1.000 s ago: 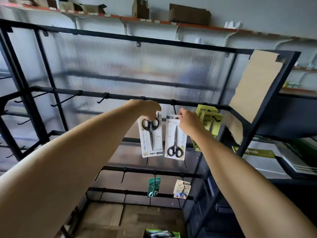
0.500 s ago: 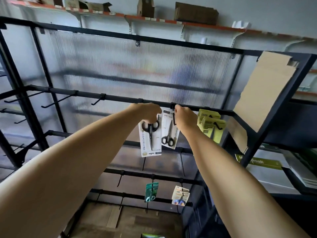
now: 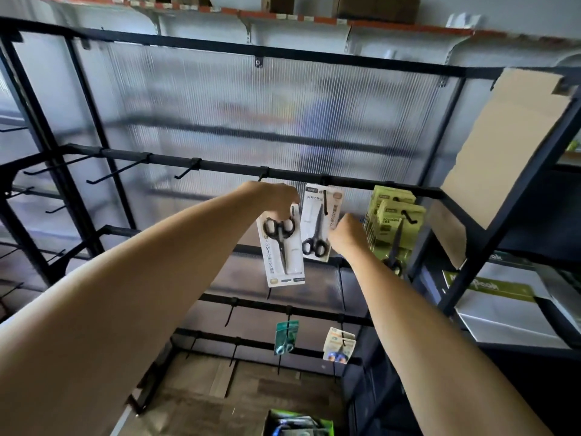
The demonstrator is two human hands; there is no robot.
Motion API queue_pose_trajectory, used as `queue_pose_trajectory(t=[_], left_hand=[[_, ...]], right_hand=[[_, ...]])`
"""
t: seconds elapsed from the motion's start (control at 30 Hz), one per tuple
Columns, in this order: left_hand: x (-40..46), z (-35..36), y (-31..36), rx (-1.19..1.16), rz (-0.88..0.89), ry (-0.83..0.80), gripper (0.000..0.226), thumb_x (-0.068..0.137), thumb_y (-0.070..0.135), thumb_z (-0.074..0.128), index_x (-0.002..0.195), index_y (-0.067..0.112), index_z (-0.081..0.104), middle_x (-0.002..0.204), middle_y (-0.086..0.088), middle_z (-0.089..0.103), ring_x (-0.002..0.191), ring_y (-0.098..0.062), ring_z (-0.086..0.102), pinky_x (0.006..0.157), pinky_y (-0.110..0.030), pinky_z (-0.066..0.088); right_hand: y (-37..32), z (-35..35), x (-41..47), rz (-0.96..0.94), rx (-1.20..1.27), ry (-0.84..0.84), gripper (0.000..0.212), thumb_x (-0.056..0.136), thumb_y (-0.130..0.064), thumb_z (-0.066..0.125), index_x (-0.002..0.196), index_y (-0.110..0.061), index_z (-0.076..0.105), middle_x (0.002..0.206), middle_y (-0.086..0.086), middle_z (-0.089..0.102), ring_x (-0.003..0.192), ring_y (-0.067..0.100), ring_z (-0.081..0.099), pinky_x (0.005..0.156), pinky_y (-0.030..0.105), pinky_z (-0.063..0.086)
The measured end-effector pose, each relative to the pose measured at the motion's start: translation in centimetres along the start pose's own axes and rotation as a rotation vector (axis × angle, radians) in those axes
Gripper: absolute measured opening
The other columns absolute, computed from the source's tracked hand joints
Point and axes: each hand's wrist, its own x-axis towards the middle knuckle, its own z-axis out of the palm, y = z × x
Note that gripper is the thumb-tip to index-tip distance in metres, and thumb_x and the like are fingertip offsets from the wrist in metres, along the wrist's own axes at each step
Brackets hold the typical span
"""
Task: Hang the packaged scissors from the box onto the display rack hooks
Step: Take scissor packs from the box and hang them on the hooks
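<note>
My left hand (image 3: 276,199) is raised just under the rack's middle bar (image 3: 220,166) and grips the top of a white packaged scissors (image 3: 284,250) with black handles, which hangs down from my fingers. To its right, a second white scissors package (image 3: 319,228) hangs on a black hook (image 3: 325,201) of that bar. My right hand (image 3: 345,237) is lower, against that package's right edge; its fingers are hidden behind the back of the hand. The green box (image 3: 298,424) with more packages sits on the floor at the bottom edge.
Green scissors packages (image 3: 393,221) fill the hook to the right. A teal package (image 3: 286,338) and a pale one (image 3: 339,344) hang on lower bars. Bare hooks (image 3: 188,171) stick out to the left. A cardboard sheet (image 3: 503,146) leans on the right frame.
My right hand slid the second package onto the hook, then dropped from its top to its lower right edge. My left hand kept its package near the bar.
</note>
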Motion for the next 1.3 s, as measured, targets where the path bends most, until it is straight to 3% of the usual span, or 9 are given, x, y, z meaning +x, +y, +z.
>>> queue_pose_trajectory(t=[0.1, 0.2, 0.33, 0.47, 0.6, 0.83, 0.93, 1.13, 1.3], left_hand=[[-0.4, -0.1, 0.2, 0.002, 0.025, 0.009, 0.068, 0.084, 0.006, 0.058, 0.147, 0.021, 0.037, 0.141, -0.004, 0.048, 0.118, -0.025, 0.053, 0.096, -0.040, 0.050], [-1.3, -0.8, 0.2, -0.017, 0.064, 0.027, 0.064, 0.086, 0.005, 0.058, 0.146, 0.020, 0.039, 0.139, -0.004, 0.049, 0.115, -0.026, 0.056, 0.091, -0.036, 0.052], [-1.6, -0.8, -0.2, 0.009, 0.062, -0.008, 0.054, 0.083, 0.005, 0.056, 0.134, 0.021, 0.052, 0.099, 0.005, 0.055, 0.093, -0.025, 0.064, 0.065, -0.030, 0.053], [-1.9, 0.5, -0.1, 0.096, 0.106, -0.177, 0.040, 0.083, 0.010, 0.070, 0.120, 0.015, 0.059, 0.119, -0.003, 0.055, 0.096, -0.023, 0.062, 0.066, -0.029, 0.057], [-1.0, 2.7, -0.2, 0.050, 0.194, -0.050, 0.033, 0.086, 0.018, 0.070, 0.117, 0.016, 0.059, 0.121, 0.003, 0.053, 0.105, -0.021, 0.055, 0.078, -0.028, 0.043], [1.0, 4.1, 0.3, -0.264, 0.253, -0.067, 0.025, 0.083, 0.017, 0.074, 0.106, 0.020, 0.064, 0.104, 0.003, 0.066, 0.072, -0.004, 0.060, 0.061, -0.020, 0.046], [0.9, 4.6, 0.8, -0.323, 0.262, -0.068, 0.019, 0.081, 0.022, 0.076, 0.093, 0.029, 0.064, 0.098, 0.003, 0.070, 0.068, -0.005, 0.065, 0.065, -0.025, 0.053], [-0.1, 6.3, 1.0, -0.459, 0.312, -0.081, 0.057, 0.085, 0.022, 0.073, 0.137, 0.022, 0.051, 0.105, -0.007, 0.069, 0.079, -0.015, 0.068, 0.082, -0.036, 0.058], [-0.7, 6.6, 0.1, -0.560, 0.256, -0.014, 0.063, 0.082, 0.005, 0.074, 0.139, 0.018, 0.050, 0.120, -0.009, 0.062, 0.087, -0.021, 0.065, 0.085, -0.037, 0.056]], right_hand=[[1.2, 1.9, -2.9, -0.048, -0.082, -0.419, 0.027, 0.086, -0.004, 0.064, 0.113, 0.002, 0.059, 0.103, 0.018, 0.066, 0.068, 0.024, 0.060, 0.062, 0.034, 0.055], [1.5, 4.1, -5.3, -0.149, -0.145, -0.551, 0.045, 0.081, -0.013, 0.077, 0.120, -0.003, 0.057, 0.111, 0.013, 0.064, 0.088, 0.026, 0.062, 0.069, 0.030, 0.047], [2.5, 4.5, -6.4, -0.180, -0.145, -0.527, 0.021, 0.086, -0.018, 0.072, 0.101, -0.005, 0.063, 0.096, 0.011, 0.067, 0.082, 0.025, 0.060, 0.059, 0.029, 0.038], [4.9, 1.9, -7.1, -0.174, -0.032, -0.385, 0.007, 0.093, -0.017, 0.059, 0.090, -0.017, 0.053, 0.086, 0.004, 0.058, 0.078, 0.022, 0.053, 0.062, 0.032, 0.038], [4.0, -1.2, -7.6, -0.240, 0.091, -0.151, 0.008, 0.096, -0.014, 0.050, 0.089, -0.016, 0.049, 0.079, 0.008, 0.054, 0.068, 0.024, 0.048, 0.056, 0.032, 0.031], [1.3, -3.8, -7.3, -0.295, -0.018, -0.136, 0.019, 0.098, -0.004, 0.047, 0.114, -0.011, 0.056, 0.099, 0.009, 0.061, 0.076, 0.020, 0.056, 0.054, 0.028, 0.039], [0.2, -4.7, -7.6, -0.280, 0.027, -0.141, 0.024, 0.097, 0.000, 0.043, 0.115, -0.009, 0.055, 0.103, 0.008, 0.057, 0.086, 0.023, 0.056, 0.064, 0.030, 0.043], [-2.1, -4.8, -8.3, -0.292, 0.177, -0.147, 0.011, 0.098, -0.009, 0.053, 0.098, -0.020, 0.056, 0.095, -0.003, 0.062, 0.087, 0.013, 0.058, 0.067, 0.024, 0.042], [-2.4, -5.2, -8.4, -0.262, 0.194, -0.131, 0.010, 0.091, -0.016, 0.066, 0.099, -0.019, 0.061, 0.098, -0.002, 0.065, 0.088, 0.014, 0.059, 0.070, 0.028, 0.045]])
